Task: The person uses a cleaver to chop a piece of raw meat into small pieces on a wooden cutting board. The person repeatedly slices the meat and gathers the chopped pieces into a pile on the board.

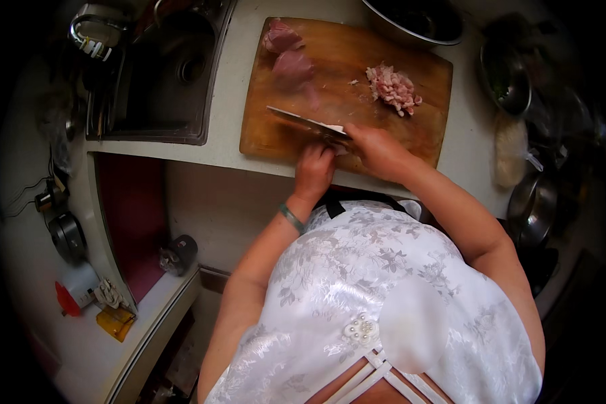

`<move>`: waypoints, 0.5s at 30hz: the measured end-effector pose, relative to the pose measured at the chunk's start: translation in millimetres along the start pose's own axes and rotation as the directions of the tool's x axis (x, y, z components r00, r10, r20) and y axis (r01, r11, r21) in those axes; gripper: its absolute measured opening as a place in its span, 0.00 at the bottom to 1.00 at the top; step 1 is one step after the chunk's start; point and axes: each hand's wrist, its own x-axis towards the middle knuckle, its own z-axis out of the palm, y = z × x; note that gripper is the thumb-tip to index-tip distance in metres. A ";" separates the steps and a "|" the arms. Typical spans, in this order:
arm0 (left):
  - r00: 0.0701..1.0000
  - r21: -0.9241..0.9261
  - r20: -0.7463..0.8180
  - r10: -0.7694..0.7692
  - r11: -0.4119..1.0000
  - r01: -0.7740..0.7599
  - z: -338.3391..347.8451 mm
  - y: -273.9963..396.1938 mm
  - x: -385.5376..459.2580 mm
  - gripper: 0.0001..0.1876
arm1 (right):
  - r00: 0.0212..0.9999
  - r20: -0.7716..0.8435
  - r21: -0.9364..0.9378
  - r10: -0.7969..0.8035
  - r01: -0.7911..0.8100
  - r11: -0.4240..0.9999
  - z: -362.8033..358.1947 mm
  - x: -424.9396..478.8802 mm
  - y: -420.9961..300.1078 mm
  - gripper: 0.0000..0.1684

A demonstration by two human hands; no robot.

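My right hand point(379, 151) grips a kitchen knife with a broad blade point(298, 119), which points left over the wooden cutting board point(333, 55). Close below the blade, my left hand point(314, 164) has its fingers curled at the board's near edge. They press on a small pale piece of meat point(340, 150), mostly hidden by the knife and fingers. Larger slices of raw pink meat point(293, 65) lie at the board's far left. A pile of chopped meat point(393, 88) rests on the right half, with a small scrap beside it.
A sink point(156, 91) with a faucet point(88, 43) is left of the board. One metal bowl point(409, 30) stands behind it. Along the right are another bowl point(505, 76) with greens, a plastic bag point(510, 149) and a shiny metal pan point(533, 209).
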 end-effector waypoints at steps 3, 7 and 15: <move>1.000 -0.008 -0.024 0.002 1.000 -0.002 -2.7 2.8 3.8 0.10 | 0.996 -0.048 0.093 0.075 -0.070 0.993 -22.2 -36.7 8.6 0.14; 0.998 0.043 -0.030 0.049 0.998 -0.048 -4.5 -1.9 25.8 0.15 | 0.963 -0.144 0.184 0.226 -0.199 0.963 -29.9 -67.2 22.1 0.12; 0.954 -0.024 0.252 0.162 0.987 -0.161 -13.3 -4.3 59.7 0.20 | 0.901 -0.248 0.260 0.356 -0.292 0.920 -5.7 -93.5 42.1 0.11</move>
